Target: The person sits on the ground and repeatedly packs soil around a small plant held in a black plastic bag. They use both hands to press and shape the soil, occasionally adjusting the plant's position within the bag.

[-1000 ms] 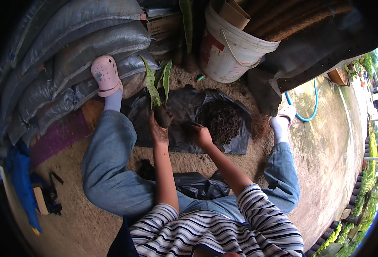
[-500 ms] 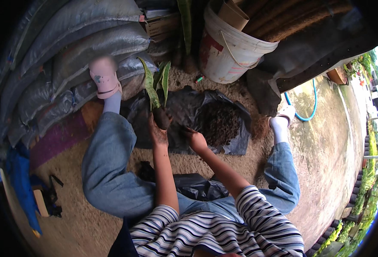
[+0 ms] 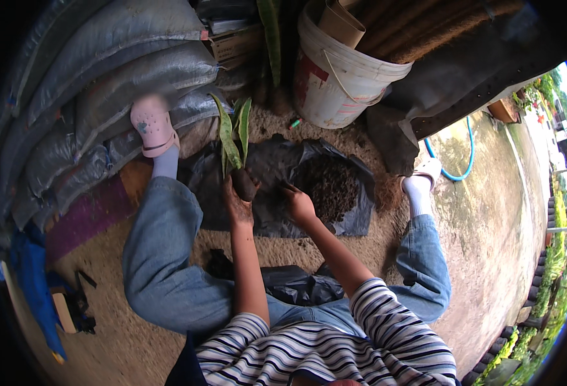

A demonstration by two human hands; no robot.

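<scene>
A person in a striped shirt point(image 3: 322, 350) and jeans point(image 3: 164, 241) had legs spread either side of a black sheet point(image 3: 265, 161) on the ground. The left hand point(image 3: 237, 204) gripped a small plant point(image 3: 230, 147) by the dark clump point(image 3: 245, 186) at its base, over the sheet's left half, its green leaves pointing away from the person. The right hand point(image 3: 301, 207) was apart from the plant, just beside a heap of dark soil point(image 3: 333, 186) on the sheet's right half. Its fingers were curled; whether they held anything could not be told. Beyond stood a white bucket point(image 3: 335, 93). Grey sacks point(image 3: 145, 77) were stacked at left, near a pink clog point(image 3: 151, 125).
</scene>
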